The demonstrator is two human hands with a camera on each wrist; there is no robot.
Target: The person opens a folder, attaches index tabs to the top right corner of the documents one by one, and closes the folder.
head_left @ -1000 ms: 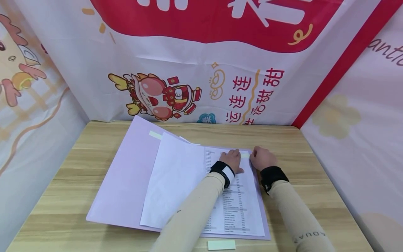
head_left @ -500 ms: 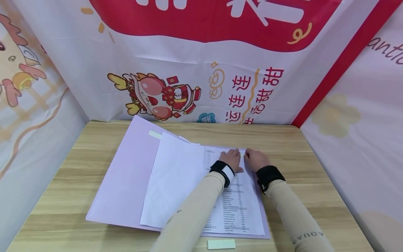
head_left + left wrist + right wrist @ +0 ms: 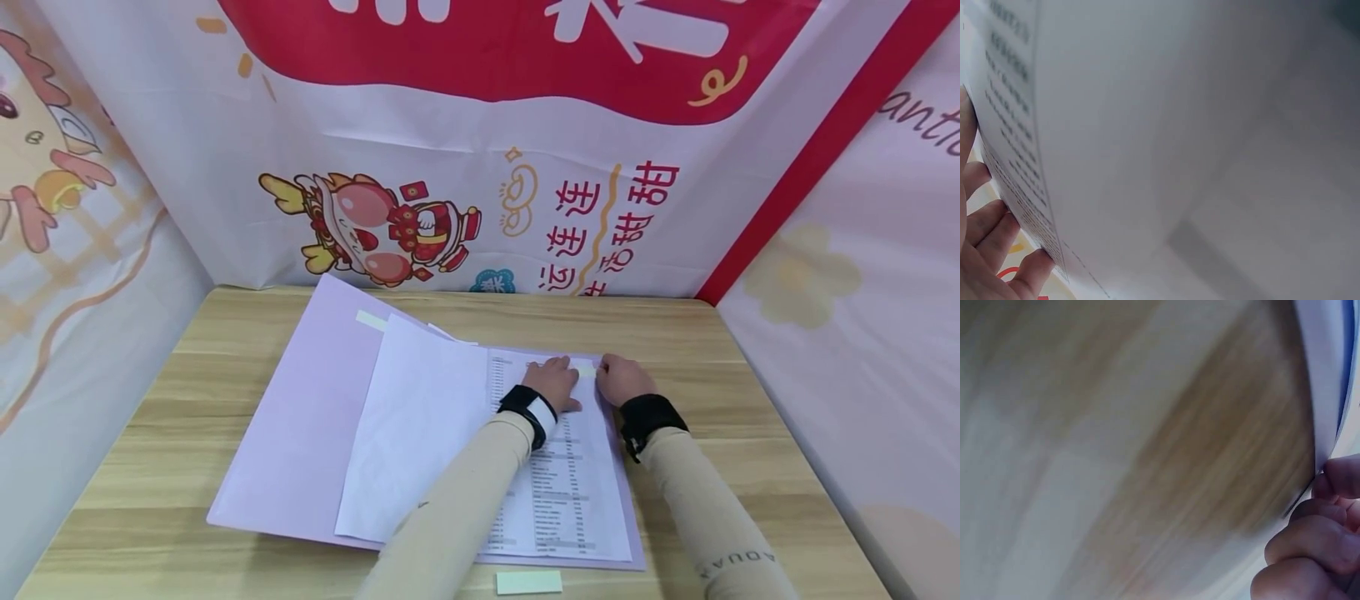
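Across the lilac folder (image 3: 288, 433), the left hand (image 3: 553, 384) lies, fingers extended, on the printed sheet (image 3: 570, 496), while the right hand (image 3: 625, 381) pinches the folder's far right corner, apparently securing the pale strip (image 3: 585, 369) there, which probably calls next for firm pressing.

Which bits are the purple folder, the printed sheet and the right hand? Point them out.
Purple folder (image 3: 292, 433): head view, on its open left cover.
Printed sheet (image 3: 573, 492): head view, on its printed columns.
Right hand (image 3: 626, 382): head view, middle of the hand.

Booth-like workspace, wooden tabletop (image 3: 720, 492), printed cloth walls (image 3: 420, 125)
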